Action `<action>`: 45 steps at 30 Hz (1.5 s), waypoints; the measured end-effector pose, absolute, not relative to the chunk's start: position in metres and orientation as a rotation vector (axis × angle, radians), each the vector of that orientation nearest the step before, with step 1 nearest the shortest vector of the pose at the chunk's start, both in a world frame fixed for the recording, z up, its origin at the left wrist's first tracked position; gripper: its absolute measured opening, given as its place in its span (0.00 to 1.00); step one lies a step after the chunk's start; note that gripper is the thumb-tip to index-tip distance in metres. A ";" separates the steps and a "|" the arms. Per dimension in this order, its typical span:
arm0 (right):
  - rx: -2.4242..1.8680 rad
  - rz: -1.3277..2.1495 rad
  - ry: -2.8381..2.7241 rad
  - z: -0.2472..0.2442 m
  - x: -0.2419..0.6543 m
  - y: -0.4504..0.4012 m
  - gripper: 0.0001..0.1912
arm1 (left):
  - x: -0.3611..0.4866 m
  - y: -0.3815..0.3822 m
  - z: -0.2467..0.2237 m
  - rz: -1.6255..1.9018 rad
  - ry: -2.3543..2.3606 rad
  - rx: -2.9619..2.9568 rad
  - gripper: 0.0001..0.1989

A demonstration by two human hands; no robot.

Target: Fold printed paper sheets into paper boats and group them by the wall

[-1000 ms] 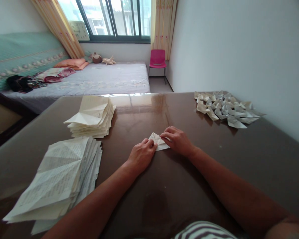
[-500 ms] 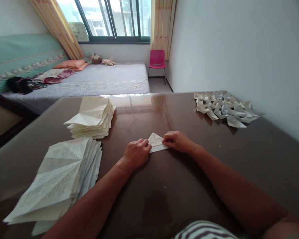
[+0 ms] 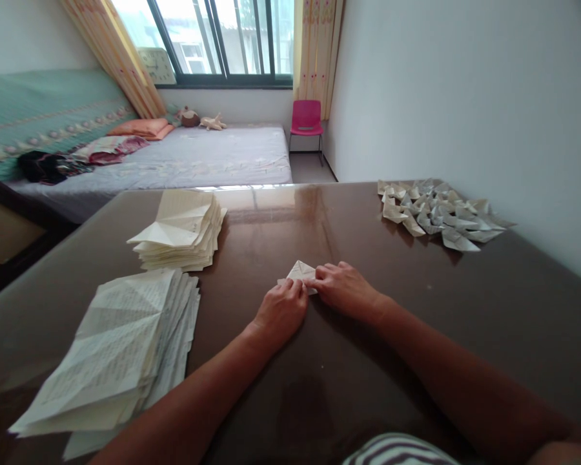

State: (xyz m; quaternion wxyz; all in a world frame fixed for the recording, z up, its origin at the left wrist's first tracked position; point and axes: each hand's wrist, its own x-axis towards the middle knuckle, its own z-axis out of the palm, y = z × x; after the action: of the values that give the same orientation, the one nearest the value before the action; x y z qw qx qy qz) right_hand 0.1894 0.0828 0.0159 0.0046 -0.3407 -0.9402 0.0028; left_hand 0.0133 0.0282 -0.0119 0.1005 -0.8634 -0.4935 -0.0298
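Here we are at the fold: the small folded paper (image 3: 299, 268) lies on the brown surface (image 3: 392, 361) right in front of me, between my two hands, its point facing away from me. My left grip (image 3: 283, 307) is nearly closed, fingers bent and bunched over the paper's near edge. My right grip (image 3: 345, 290) is loosely curled at the other side, one finger reaching across toward my left fingertips. Both touch the paper, but whether either thumb pinches it or only presses it down, I cannot tell.

I read this as the creasing step, the lower band being worked against the triangle. The next move, to my mind, calls for light, even pressure along that edge, with the point centred and the layers flush; too hard a push could skew it.

Over to my left sit the cream stack (image 3: 179, 232) and the printed sheets (image 3: 111, 342), both well apart from my work; far right, the cluster of folded shapes (image 3: 436, 210).
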 end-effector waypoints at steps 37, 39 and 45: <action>-1.245 0.845 -2.124 -0.008 0.193 0.113 0.08 | 0.008 0.030 -0.004 -0.161 -1.652 -2.441 0.09; -1.270 0.635 -2.037 0.003 0.193 0.108 0.07 | 0.007 0.031 -0.005 -0.229 -1.644 -2.462 0.11; -1.223 -0.190 -2.373 0.022 0.189 0.081 0.11 | 0.007 0.036 -0.009 -0.503 -1.746 -2.420 0.17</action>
State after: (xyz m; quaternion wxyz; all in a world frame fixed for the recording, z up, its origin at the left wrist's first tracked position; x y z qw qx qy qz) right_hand 0.1886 0.0815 0.0223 0.2304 -0.4445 -0.8629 -0.0692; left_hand 0.0066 0.0365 -0.0086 0.0578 -0.7983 -0.5760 -0.1660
